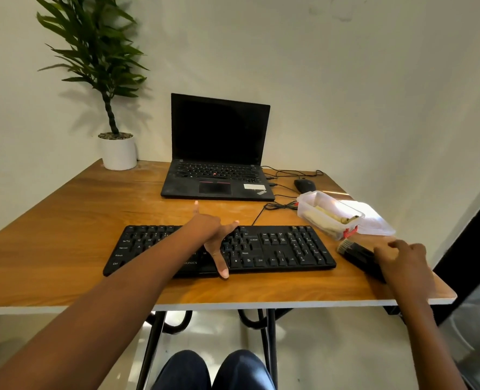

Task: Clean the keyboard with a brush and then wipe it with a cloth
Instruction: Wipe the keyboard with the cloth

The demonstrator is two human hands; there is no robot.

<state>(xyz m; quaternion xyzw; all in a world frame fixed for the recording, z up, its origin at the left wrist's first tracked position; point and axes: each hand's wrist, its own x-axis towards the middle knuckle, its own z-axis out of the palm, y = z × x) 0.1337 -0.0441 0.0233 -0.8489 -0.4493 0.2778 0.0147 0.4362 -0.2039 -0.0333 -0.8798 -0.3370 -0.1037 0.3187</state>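
Both steps seem undone: left hand (213, 235) lies flat, empty, on keyboard (289, 246); right hand (404, 260) covers brush (358, 256) beneath it, grip unclear

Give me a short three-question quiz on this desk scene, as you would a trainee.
1. True or false: the laptop screen is lit.
2. Which hand lies spread on the black keyboard? A left, B right, C neither.
3. Name the tool lying right of the keyboard, partly under the right hand.

Key: 1 false, the screen is dark. 2 A, the left hand, fingers straight. 3 the brush.
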